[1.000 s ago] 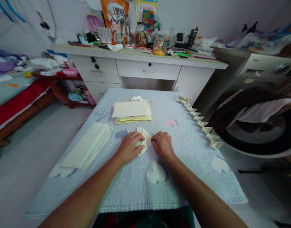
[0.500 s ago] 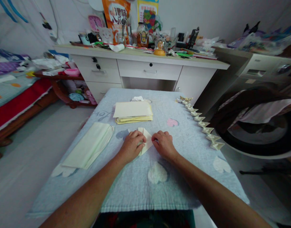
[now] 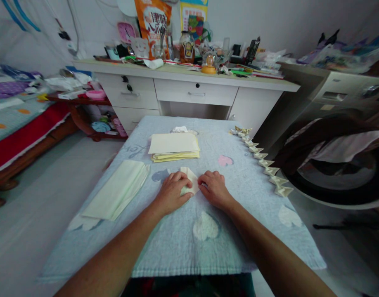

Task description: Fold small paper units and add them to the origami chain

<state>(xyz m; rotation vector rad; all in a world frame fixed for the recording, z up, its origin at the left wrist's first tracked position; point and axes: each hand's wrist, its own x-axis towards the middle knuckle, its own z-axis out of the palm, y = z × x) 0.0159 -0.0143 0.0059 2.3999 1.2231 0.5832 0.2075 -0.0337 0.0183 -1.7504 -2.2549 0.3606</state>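
A small sheet of cream folded paper (image 3: 192,178) lies on the cloth-covered table between my hands. My left hand (image 3: 175,190) rests over its left side, fingers curled and thumb pressed on the paper, hiding the lower left part. At the right-hand point of the paper, the curled fingers of my right hand (image 3: 213,186) pinch the edge. Beyond them sits a stack of cream and yellow paper (image 3: 174,144). To the left lies a pile of pale folded sheets (image 3: 118,189). A row of folded paper boats (image 3: 266,163) runs along the right edge.
The table has a light blue cloth (image 3: 177,247) with heart prints. Behind it stands a white desk (image 3: 195,88) loaded with jars, bags and small items. A washing machine (image 3: 335,93) with laundry in its open door is at the right, a bed (image 3: 25,123) at the left.
My left thumb has moved down and right over the paper, whose lower flap no longer shows. My right hand stays at the right point.
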